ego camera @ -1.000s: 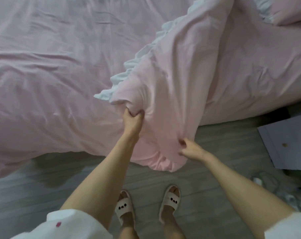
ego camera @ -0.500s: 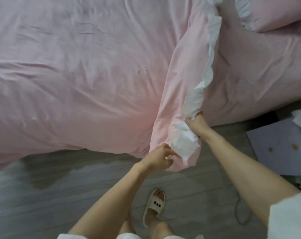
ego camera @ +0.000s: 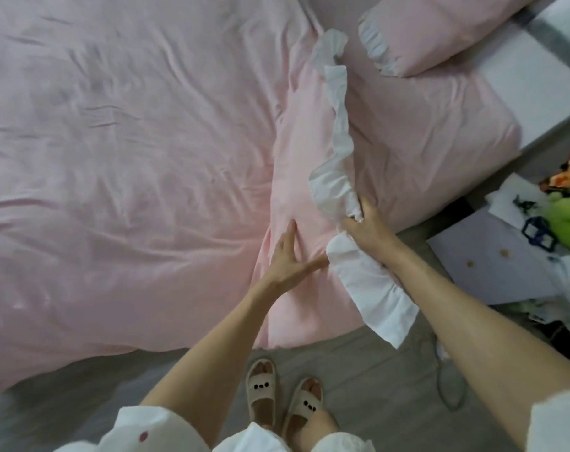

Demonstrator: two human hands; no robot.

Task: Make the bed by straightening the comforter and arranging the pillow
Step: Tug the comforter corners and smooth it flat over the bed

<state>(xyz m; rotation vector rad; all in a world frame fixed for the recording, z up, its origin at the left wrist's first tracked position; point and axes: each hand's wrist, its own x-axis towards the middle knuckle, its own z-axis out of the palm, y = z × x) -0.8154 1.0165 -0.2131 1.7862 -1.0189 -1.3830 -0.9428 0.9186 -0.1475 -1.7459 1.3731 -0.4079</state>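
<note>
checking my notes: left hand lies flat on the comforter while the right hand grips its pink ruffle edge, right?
Nearly. The head view shows the ruffle is white, not pink. The rest holds: the left hand lies flat on the comforter, and the right hand has its grip on that edge.

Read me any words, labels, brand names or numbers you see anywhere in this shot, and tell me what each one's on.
None: no readable text anywhere.
The slippers carry only dark dots, not letters.
The white sleeve has a small red spot, not writing.
The clutter on the floor at right is too blurred to show any label.
The pink comforter, its white ruffle and the pillow are unmarked.
</note>
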